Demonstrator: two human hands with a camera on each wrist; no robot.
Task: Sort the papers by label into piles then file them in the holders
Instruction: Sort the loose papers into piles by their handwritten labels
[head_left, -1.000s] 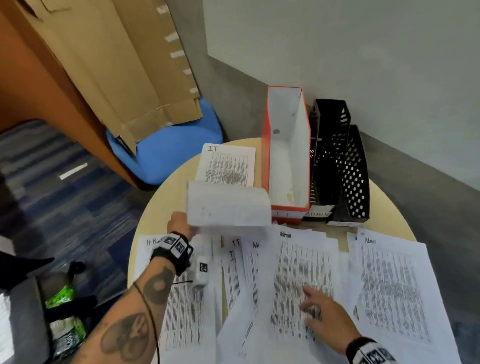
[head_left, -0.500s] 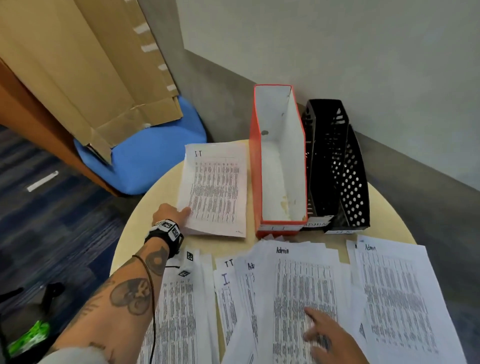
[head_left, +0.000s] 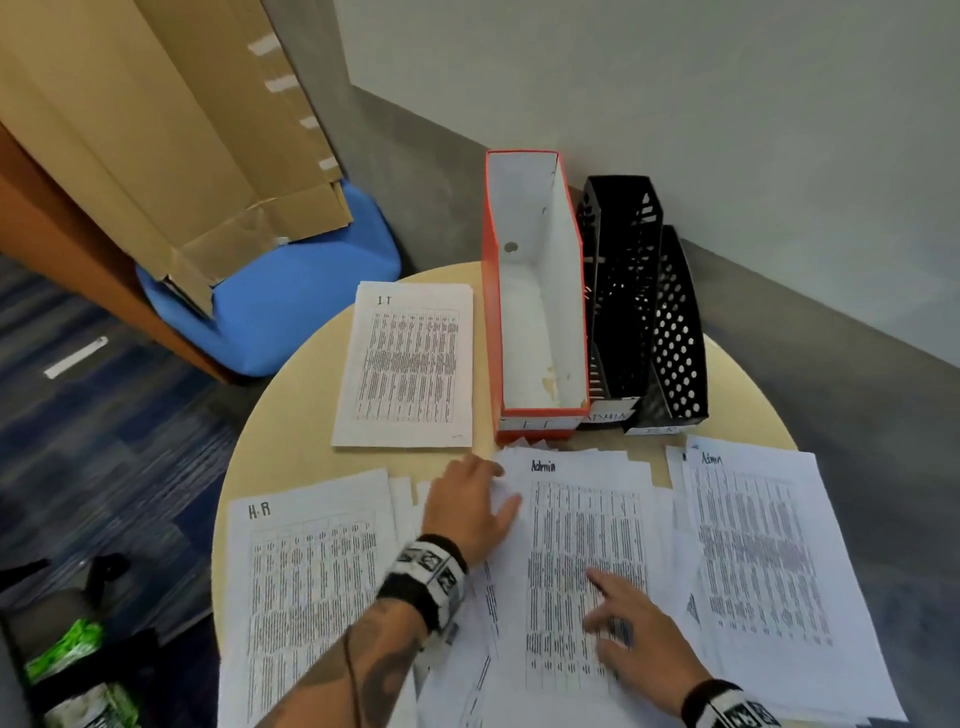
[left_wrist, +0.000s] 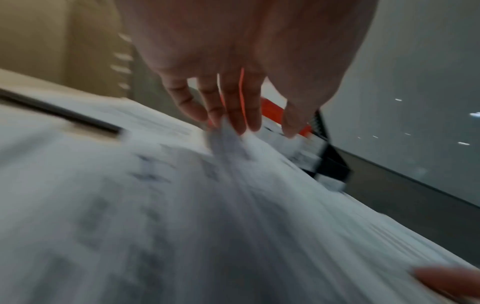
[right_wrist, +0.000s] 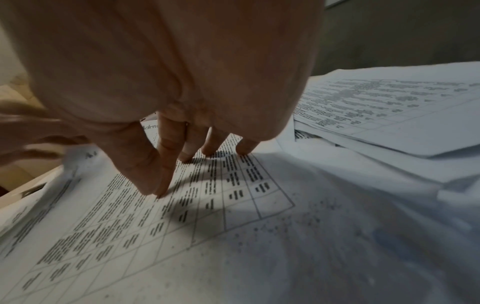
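Printed sheets cover the round table (head_left: 291, 415). An IT pile (head_left: 405, 364) lies at the far left and an H.R pile (head_left: 311, 597) at the near left. A loose heap topped by an Admin sheet (head_left: 587, 571) fills the middle, and an Admin pile (head_left: 753, 561) lies to its right. My left hand (head_left: 483, 493) rests with straight fingers (left_wrist: 233, 119) on the heap's top left corner; that view is blurred. My right hand (head_left: 613, 608) presses spread fingertips (right_wrist: 161, 191) on the Admin sheet (right_wrist: 207, 205). An empty red holder (head_left: 535, 291) and two black holders (head_left: 623, 291) stand behind.
A blue chair (head_left: 270, 306) with flattened cardboard (head_left: 156, 130) leaning on it stands past the table's left edge. A grey wall (head_left: 675, 104) runs behind the holders. A bag (head_left: 67, 649) lies on the carpet at the near left.
My left hand laid a sheet on the IT pile, let go, and moved right and toward me to the middle heap. My right hand stayed on the Admin sheet.
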